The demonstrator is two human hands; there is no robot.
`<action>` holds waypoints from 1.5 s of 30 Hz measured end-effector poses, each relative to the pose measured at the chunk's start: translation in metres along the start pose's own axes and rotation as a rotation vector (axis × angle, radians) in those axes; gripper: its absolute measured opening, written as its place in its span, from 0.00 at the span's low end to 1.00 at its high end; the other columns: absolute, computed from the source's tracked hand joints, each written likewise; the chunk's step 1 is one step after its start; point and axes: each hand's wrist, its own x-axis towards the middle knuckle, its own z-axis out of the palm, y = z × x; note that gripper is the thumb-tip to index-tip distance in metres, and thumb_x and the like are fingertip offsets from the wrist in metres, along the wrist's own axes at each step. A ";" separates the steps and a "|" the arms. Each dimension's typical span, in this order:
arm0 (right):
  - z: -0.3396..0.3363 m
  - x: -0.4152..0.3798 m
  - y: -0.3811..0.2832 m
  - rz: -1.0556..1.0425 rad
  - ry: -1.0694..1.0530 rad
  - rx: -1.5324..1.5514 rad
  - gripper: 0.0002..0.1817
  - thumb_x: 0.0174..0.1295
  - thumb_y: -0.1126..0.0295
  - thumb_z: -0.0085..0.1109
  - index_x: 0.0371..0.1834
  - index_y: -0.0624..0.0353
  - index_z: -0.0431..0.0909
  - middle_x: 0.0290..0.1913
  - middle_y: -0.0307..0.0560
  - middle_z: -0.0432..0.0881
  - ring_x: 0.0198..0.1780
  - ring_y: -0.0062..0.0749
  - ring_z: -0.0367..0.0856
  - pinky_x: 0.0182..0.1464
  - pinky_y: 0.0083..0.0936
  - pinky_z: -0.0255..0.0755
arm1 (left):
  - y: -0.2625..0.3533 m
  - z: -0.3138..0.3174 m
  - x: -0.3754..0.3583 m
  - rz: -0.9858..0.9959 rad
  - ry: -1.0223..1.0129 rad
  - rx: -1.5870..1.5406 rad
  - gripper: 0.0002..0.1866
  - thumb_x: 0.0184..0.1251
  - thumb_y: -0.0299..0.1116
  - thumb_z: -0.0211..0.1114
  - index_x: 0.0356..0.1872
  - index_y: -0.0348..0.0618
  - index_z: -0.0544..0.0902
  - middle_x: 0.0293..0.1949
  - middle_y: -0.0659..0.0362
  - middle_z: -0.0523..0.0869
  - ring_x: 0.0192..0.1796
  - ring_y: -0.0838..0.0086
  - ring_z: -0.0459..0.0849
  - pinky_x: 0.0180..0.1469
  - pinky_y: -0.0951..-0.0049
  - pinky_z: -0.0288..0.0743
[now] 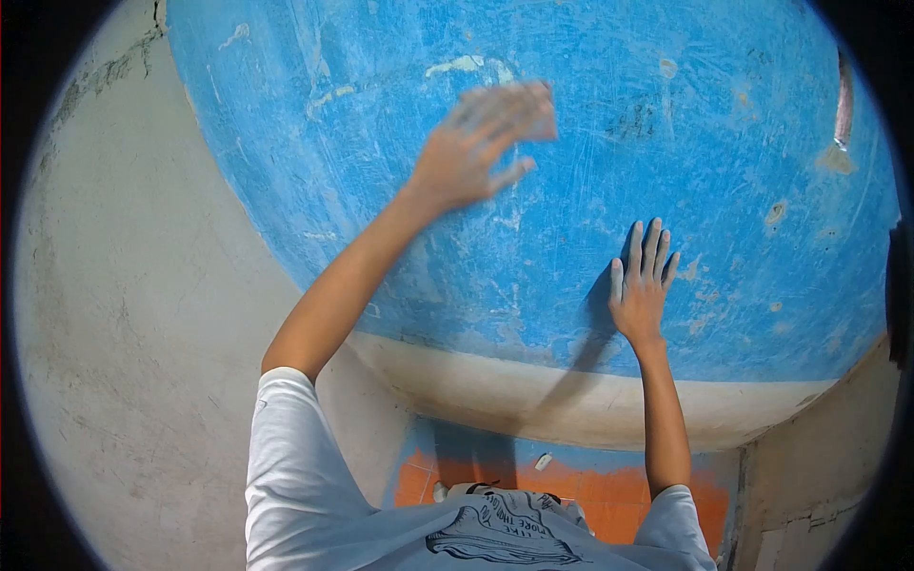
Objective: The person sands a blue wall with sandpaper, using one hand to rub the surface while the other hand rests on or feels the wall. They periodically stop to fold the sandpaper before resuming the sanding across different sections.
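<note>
A blue-painted wall [571, 285] with scuffs and pale patches fills the view in front of me. My left hand [466, 147] is raised against its upper middle, blurred by motion. Under its fingers it presses a small brownish sheet, seemingly sandpaper [544, 112], whose edge shows past the fingertips; the thumb is held apart. Lower and to the right, my right hand [643, 295] lies flat on the blue paint, fingers pointing up and slightly spread. Nothing is in it, and grey dust coats its fingers.
A bare grey wall [143, 285] stands on the left, another [819, 457] at lower right. Below the blue paint runs a cream band [457, 385]. On the orange tiled floor [619, 495] lies a small white object [544, 462]. A reddish slot [844, 100] marks the wall's upper right.
</note>
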 end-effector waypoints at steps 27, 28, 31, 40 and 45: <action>-0.008 0.000 0.003 -0.019 -0.015 0.008 0.35 0.80 0.56 0.45 0.87 0.51 0.52 0.88 0.53 0.48 0.87 0.54 0.45 0.83 0.61 0.35 | 0.003 -0.004 -0.011 -0.070 0.077 -0.028 0.30 0.81 0.54 0.54 0.79 0.58 0.69 0.82 0.57 0.64 0.83 0.53 0.60 0.83 0.44 0.50; -0.009 0.002 0.003 -0.020 -0.019 0.007 0.35 0.80 0.56 0.45 0.87 0.50 0.53 0.88 0.53 0.49 0.87 0.54 0.45 0.84 0.61 0.35 | 0.007 -0.004 -0.011 0.002 -0.025 -0.087 0.30 0.81 0.54 0.54 0.79 0.58 0.69 0.82 0.57 0.64 0.83 0.52 0.60 0.83 0.44 0.49; -0.012 0.000 0.004 -0.016 -0.026 0.010 0.34 0.80 0.56 0.44 0.87 0.49 0.53 0.88 0.51 0.49 0.87 0.53 0.46 0.84 0.60 0.36 | -0.028 -0.010 -0.008 -0.128 0.194 0.073 0.30 0.83 0.53 0.52 0.78 0.53 0.71 0.82 0.55 0.65 0.82 0.51 0.62 0.80 0.42 0.53; -0.013 -0.005 0.008 0.013 -0.077 0.025 0.32 0.83 0.55 0.35 0.87 0.47 0.51 0.88 0.49 0.49 0.87 0.51 0.46 0.84 0.60 0.34 | -0.006 -0.010 -0.002 -0.066 0.046 -0.069 0.28 0.84 0.52 0.50 0.77 0.53 0.72 0.81 0.52 0.65 0.82 0.48 0.61 0.80 0.40 0.53; -0.015 -0.011 0.007 0.041 -0.109 0.082 0.32 0.83 0.55 0.34 0.88 0.48 0.50 0.88 0.51 0.46 0.87 0.54 0.42 0.83 0.64 0.31 | 0.004 -0.001 0.003 -0.209 0.215 -0.017 0.26 0.83 0.51 0.50 0.72 0.51 0.76 0.80 0.50 0.67 0.82 0.47 0.60 0.81 0.42 0.51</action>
